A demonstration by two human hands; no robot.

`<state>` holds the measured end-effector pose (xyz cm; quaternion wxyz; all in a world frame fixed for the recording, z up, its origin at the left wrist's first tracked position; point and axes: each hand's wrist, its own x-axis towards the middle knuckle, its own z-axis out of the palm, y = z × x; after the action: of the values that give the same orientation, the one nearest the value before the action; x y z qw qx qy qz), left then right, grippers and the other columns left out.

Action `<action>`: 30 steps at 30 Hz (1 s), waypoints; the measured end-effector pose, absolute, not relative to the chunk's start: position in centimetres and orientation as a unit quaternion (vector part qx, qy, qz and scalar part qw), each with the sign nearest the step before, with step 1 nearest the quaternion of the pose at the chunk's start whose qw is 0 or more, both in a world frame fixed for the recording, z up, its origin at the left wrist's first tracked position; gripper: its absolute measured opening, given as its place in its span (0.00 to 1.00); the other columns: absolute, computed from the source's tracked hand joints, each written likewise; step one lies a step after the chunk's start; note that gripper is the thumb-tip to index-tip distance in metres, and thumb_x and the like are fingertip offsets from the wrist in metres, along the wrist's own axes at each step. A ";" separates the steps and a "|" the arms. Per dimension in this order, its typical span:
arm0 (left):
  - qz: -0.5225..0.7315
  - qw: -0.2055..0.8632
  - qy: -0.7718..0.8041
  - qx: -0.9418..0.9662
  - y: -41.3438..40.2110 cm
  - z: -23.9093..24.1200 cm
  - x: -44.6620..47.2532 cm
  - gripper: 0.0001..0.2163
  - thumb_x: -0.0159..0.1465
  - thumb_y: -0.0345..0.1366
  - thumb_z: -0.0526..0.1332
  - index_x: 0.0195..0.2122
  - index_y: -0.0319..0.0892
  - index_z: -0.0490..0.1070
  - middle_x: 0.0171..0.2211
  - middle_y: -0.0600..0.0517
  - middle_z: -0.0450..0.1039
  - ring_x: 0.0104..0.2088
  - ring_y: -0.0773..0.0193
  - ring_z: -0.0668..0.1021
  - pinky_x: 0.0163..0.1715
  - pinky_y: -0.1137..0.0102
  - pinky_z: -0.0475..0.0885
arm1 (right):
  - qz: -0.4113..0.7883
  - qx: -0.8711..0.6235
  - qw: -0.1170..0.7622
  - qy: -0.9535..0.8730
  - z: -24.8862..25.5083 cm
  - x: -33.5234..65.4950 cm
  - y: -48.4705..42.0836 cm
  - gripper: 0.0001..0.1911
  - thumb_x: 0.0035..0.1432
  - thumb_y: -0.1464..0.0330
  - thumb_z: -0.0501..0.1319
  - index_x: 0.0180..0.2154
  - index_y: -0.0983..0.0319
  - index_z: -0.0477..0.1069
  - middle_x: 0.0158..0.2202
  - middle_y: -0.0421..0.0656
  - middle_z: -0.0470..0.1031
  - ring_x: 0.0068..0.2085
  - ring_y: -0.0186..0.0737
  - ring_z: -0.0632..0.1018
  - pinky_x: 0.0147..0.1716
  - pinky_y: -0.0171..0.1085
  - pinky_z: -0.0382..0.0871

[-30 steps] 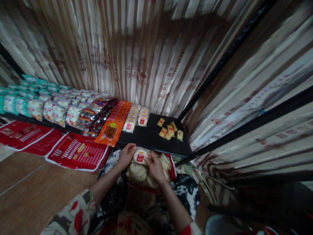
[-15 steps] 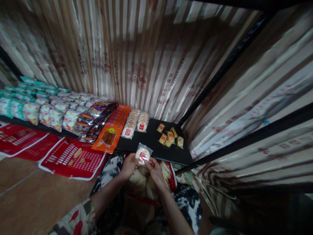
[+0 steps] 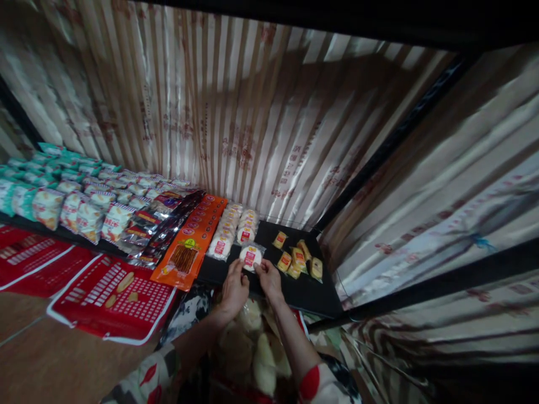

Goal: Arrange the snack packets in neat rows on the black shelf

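Both of my hands hold one clear packet with a round white cake and a red label. My left hand pinches its lower left edge and my right hand its lower right edge. The packet is over the black shelf, just in front of two rows of the same white cake packets. Under my forearms lies a heap of more such cake packets in a red-rimmed container, partly hidden by my arms.
Small yellow snack packets lie on the shelf to the right. Left of the cakes are orange packets, dark packets and green-white bags. Flat red baskets lie on the floor. Striped curtains close the back and right.
My hands lifted one cake packet out of the heap on my lap and carried it forward over the shelf, close to the rows of cakes. The camera tilted downward.
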<state>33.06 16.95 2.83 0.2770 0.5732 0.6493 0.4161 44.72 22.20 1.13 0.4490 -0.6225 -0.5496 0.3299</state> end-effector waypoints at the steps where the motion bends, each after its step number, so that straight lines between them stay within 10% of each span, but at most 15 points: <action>1: 0.401 0.273 0.650 0.584 17.4 2.9 33.2 0.21 0.57 0.24 0.51 0.53 0.34 0.63 0.56 0.40 0.61 0.57 0.58 0.65 0.57 0.65 0.61 | 0.318 -0.633 0.439 -0.552 1.0 44.6 23.0 0.14 0.46 0.59 0.58 0.32 0.61 0.73 0.23 0.39 0.75 0.24 0.37 0.74 0.23 0.34 0.66; 19: 0.306 0.219 0.660 0.650 22.8 1.4 32.9 0.23 0.57 0.23 0.49 0.56 0.31 0.61 0.58 0.43 0.60 0.57 0.57 0.64 0.58 0.65 0.60 | 0.162 -0.715 0.288 -0.616 0.6 42.4 28.2 0.15 0.53 0.63 0.56 0.41 0.61 0.70 0.35 0.45 0.73 0.34 0.39 0.75 0.31 0.34 0.65; 30: 0.375 0.185 0.612 0.672 20.3 1.4 32.8 0.20 0.55 0.22 0.47 0.46 0.37 0.69 0.50 0.44 0.67 0.51 0.59 0.68 0.54 0.64 0.64 | 0.210 -0.640 0.434 -0.599 0.8 43.2 24.2 0.20 0.56 0.61 0.52 0.46 0.66 0.67 0.41 0.50 0.71 0.37 0.39 0.74 0.35 0.36 0.68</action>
<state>32.78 20.32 1.44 0.1851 0.6718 0.6116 0.3746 43.21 24.18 0.85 0.4336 -0.6397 -0.5988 0.2101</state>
